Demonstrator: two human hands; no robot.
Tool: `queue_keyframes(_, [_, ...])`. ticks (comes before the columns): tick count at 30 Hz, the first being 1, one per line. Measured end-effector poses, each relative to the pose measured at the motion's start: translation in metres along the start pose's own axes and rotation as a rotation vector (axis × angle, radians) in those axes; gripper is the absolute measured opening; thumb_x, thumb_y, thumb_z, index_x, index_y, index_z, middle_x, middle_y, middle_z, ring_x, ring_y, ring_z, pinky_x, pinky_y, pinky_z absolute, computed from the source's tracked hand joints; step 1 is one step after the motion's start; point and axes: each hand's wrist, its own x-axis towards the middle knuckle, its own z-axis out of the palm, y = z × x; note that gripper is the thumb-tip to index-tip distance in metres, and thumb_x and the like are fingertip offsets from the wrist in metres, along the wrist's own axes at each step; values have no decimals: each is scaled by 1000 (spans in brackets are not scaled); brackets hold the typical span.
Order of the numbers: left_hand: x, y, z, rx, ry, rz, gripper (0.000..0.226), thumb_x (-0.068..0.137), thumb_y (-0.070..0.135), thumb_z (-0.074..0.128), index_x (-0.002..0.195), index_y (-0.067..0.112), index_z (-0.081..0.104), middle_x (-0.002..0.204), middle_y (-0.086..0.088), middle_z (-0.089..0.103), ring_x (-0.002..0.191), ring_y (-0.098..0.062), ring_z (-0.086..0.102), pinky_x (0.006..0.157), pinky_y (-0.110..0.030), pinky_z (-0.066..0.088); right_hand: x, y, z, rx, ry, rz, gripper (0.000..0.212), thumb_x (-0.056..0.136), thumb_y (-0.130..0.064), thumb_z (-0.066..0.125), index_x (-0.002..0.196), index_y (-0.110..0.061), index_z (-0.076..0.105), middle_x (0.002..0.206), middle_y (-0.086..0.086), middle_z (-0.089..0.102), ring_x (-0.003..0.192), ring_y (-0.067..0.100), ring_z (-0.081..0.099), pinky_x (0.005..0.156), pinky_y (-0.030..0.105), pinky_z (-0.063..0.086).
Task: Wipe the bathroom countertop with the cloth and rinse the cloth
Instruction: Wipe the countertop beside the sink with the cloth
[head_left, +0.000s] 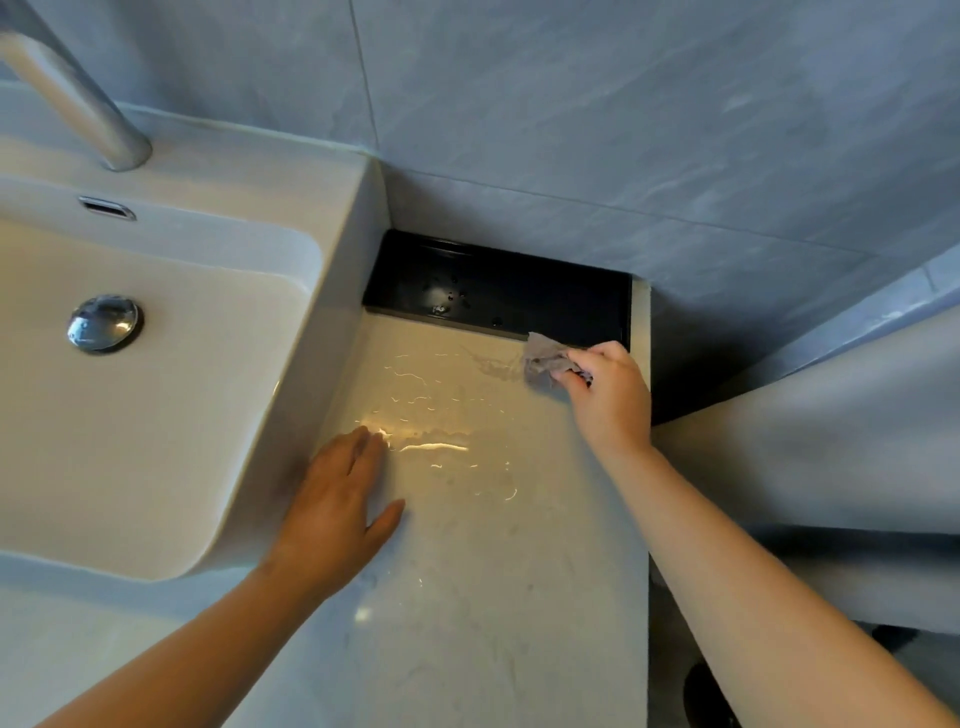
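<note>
Crumpled grey cloth sits bunched in your right hand, fingers closed around it, pressed on the far right of the pale beige stone countertop, just beside the black rectangular tray at the wall. Your left hand lies open and flat on the counter's left edge, next to the white basin. Water streaks glisten between your hands
</note>
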Motion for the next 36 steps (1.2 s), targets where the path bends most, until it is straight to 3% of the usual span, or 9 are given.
queue_keyframes(4, [-5, -6, 5, 42, -34, -97, 99, 73, 75, 22, 148, 10, 27, 155, -9, 24, 141, -29, 24, 114, -36, 18, 4, 1, 26, -100, 44, -1, 30, 89, -27, 65, 116, -14, 66, 100, 1, 57, 87, 17, 55, 62, 23, 43])
queue_keyframes(9, [-10, -10, 13, 72, -64, -98, 112, 67, 88, -3, 151, 15, 16, 160, -1, 6, 146, -23, 7, 116, -33, 5, -14, -6, 31, -33, 49, -31, 32, 88, -27, 67, 117, -14, 66, 100, -1, 55, 85, 10, 50, 65, 18, 37])
queue_keyframes(18, [-14, -10, 17, 107, -86, -101, 107, 69, 85, -6, 152, 19, -1, 159, 3, -10, 146, -17, -8, 115, -33, -4, -96, -21, 31, 30, -90, -146, 32, 82, -19, 72, 113, -13, 68, 101, -1, 54, 85, 12, 54, 63, 22, 48])
queue_keyframes(23, [-13, -9, 15, 85, -103, -107, 110, 65, 87, -10, 152, 20, -3, 159, 4, -12, 146, -17, -10, 115, -32, -6, -95, -23, 13, 182, -285, -47, 29, 82, -20, 72, 110, -15, 71, 93, -9, 52, 81, 5, 55, 68, 18, 48])
queue_keyframes(26, [-13, -8, 12, 78, -97, -112, 112, 62, 87, -13, 151, 20, -6, 158, 4, -15, 146, -17, -13, 114, -31, -9, -65, -30, 0, 194, -192, -65, 28, 83, -23, 71, 111, -17, 69, 92, -9, 51, 79, -1, 51, 65, 10, 40])
queue_keyframes(28, [-14, -8, 12, 90, -102, -104, 111, 61, 86, -15, 150, 20, -9, 158, 4, -17, 145, -16, -15, 114, -31, -10, -35, -37, 2, 145, -114, -90, 30, 85, -24, 70, 113, -17, 68, 95, -7, 51, 80, 4, 50, 64, 9, 36])
queue_keyframes(32, [-13, -9, 14, 72, -84, -108, 109, 65, 86, -10, 151, 21, -5, 159, 4, -13, 146, -17, -11, 113, -31, -9, 12, -46, 30, 6, -35, -93, 29, 89, -24, 66, 115, -14, 68, 97, -1, 54, 83, 11, 50, 58, 12, 31])
queue_keyframes(36, [-14, -9, 13, 91, -89, -93, 104, 67, 83, -7, 150, 22, -11, 158, 5, -19, 144, -14, -18, 110, -28, -14, 10, -45, 56, -74, 3, -71, 30, 88, -19, 66, 118, -15, 67, 101, 1, 57, 89, 17, 54, 66, 21, 38])
